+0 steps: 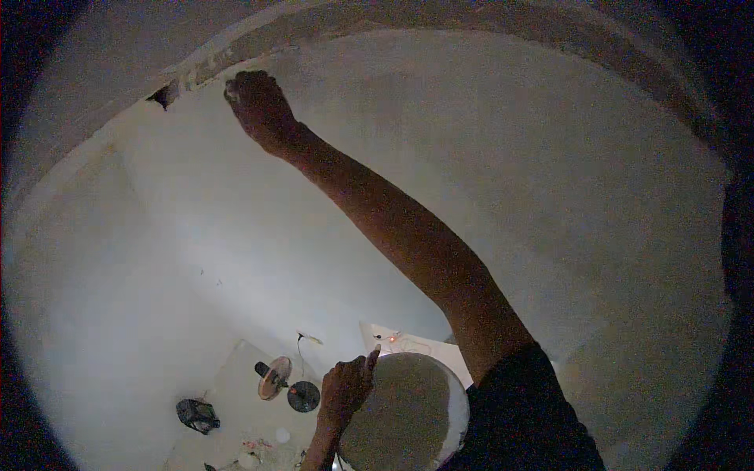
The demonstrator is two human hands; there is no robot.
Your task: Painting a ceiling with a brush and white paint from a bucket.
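Note:
My right arm stretches up to the left across the wall (pixel 377 133). At its end my right hand (pixel 263 114) is closed against the wall's top, just under the rough edge by the ceiling. A pale patch shows at its knuckle side; what the fingers hold is too dark to make out. Low in the view, my left hand (pixel 345 392) grips the rim of a round bucket (pixel 458 412) from its left side, one finger stretched along the rim. Greyish-brown paste, like wet plaster (pixel 400 408), fills the bucket.
A dark jagged hole (pixel 162 96) breaks the wall's top edge left of my right hand. Far below stand a fan (pixel 275 378) with a round dark base (pixel 303 396), a black bag-like thing (pixel 198 416), and a pale panel with a small red light (pixel 393 340). Small litter lies around.

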